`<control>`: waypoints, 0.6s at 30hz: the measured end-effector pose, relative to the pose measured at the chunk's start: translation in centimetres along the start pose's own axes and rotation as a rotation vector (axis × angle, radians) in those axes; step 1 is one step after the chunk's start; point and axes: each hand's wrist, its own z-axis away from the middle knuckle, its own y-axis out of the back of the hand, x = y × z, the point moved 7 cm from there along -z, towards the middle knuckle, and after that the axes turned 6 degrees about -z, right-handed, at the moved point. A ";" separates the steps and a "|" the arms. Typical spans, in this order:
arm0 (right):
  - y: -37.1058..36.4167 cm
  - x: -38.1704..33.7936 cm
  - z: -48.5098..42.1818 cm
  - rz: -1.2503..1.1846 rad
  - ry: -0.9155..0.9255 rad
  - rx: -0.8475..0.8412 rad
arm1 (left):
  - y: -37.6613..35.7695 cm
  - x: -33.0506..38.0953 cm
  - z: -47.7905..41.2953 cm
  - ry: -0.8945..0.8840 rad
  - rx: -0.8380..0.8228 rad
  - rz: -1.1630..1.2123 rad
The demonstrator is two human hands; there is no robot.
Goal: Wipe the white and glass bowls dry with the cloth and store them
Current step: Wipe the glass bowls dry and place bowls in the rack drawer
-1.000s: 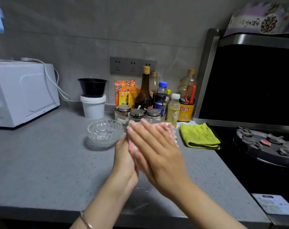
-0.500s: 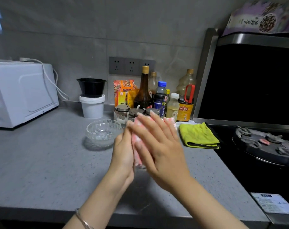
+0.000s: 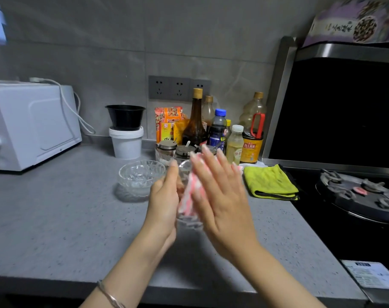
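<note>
While the left hand (image 3: 163, 196) backs a glass bowl (image 3: 189, 222) held on edge above the counter (image 3: 55, 218), the right hand (image 3: 222, 196) presses a pink-and-white cloth (image 3: 189, 196) into its hollow. Both hands are flat with fingers straight, sandwiching bowl and cloth between the palms rather than curling round them. The step in hand looks to be the drying of one glass bowl, though blur hides how much of it is wiped. A second bowl (image 3: 141, 176), also glass, sits on the counter just left of the grip, close to the left hand but apart from it, and probably awaits its turn. No white bowl can be picked out for certain. The next move likely calls for turning the bowl against the cloth without easing the palms, since smooth glass pinned this way could slip. Beyond the grip, jars (image 3: 166, 146) and bottles (image 3: 194, 121) stand against a grey tiled wall (image 3: 189, 41) with sockets (image 3: 179, 87). A yellow cloth (image 3: 269, 183) lies to the right of the grip beside a black hob (image 3: 318, 236), and a microwave (image 3: 31, 125) sits far to the left.
</note>
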 end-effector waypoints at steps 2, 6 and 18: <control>0.2 1.8 -1.3 -0.135 -0.136 -0.025 | -0.1 -0.6 0.5 0.014 0.002 -0.048; -0.7 5.7 -1.5 -0.333 -0.291 -0.139 | 0.3 -2.3 0.4 0.107 0.027 0.018; -2.8 13.2 8.2 -0.135 -0.556 -0.505 | 1.3 -5.5 0.6 0.261 0.066 0.074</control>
